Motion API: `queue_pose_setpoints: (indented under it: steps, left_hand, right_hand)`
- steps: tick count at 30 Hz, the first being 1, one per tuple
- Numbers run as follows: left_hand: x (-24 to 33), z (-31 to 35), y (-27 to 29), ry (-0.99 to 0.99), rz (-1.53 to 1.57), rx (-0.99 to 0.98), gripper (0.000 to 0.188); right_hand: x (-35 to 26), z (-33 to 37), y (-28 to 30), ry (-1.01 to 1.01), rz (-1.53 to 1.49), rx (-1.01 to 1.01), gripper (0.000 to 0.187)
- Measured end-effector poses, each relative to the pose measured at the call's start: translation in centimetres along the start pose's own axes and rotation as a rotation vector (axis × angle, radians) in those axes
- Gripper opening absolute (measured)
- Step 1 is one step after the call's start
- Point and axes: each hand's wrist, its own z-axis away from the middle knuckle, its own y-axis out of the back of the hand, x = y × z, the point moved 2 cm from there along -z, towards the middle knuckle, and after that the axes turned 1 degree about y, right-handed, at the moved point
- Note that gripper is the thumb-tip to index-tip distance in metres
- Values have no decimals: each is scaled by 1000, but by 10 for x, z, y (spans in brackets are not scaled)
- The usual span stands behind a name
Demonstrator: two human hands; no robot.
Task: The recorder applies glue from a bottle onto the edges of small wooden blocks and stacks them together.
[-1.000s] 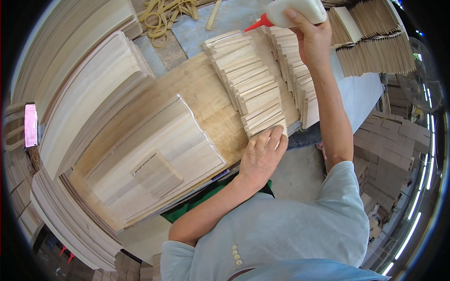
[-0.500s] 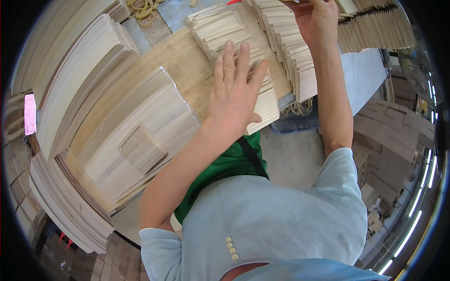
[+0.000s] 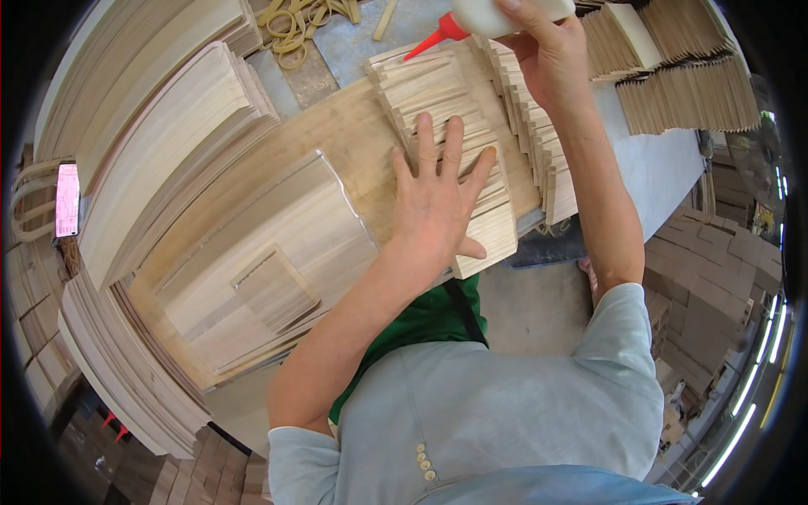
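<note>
My left hand lies with its fingers spread on a row of overlapping thin wooden pieces. In my right hand is a white squeeze bottle with a red pointed nozzle, its top cut off by the picture's upper edge. The nozzle tip is over the far end of that row; whether it touches the wood I cannot tell. To the right, beside my right forearm, runs a second row of overlapping wooden pieces. Both rows rest on a wooden board.
Wooden panels lie left of my left forearm, with a shiny clear line along an edge. Tall stacks of boards stand farther left. Yellowish bands lie at the back. More wooden stacks stand at the right. A phone is at far left.
The bottle in my right hand has come into view, its nozzle over the far end of the row. My left hand stays spread on the wooden pieces. The whole view has shifted slightly.
</note>
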Motion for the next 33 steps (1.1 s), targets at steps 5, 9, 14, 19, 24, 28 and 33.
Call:
queue_pose_setpoints:
  steps: [5, 9, 14, 19, 24, 28, 33]
  left_hand:
    - [0, -1, -1, 0, 31, 34, 120]
    - [0, -2, -3, 1, 44, 33, 121]
    - [-1, -2, -3, -4, 50, 59, 120]
    - [-1, -1, -1, -12, 57, 68, 121]
    - [1, 0, 5, -20, 25, 58, 120]
    - [0, 1, 4, -21, 19, 54, 120]
    - [0, 1, 2, -16, 27, 45, 121]
  right_hand:
    - [13, 5, -8, 16, -16, -57, 38]
    - [21, 13, -9, 1, -30, -10, 40]
    - [20, 20, -12, 58, -28, -6, 42]
    - [18, 22, -7, 74, -55, 0, 43]
    - [8, 19, 2, 90, 17, 32, 48]
    - [11, 12, 16, 126, 96, 47, 50]
    - [2, 11, 22, 181, 171, 46, 56]
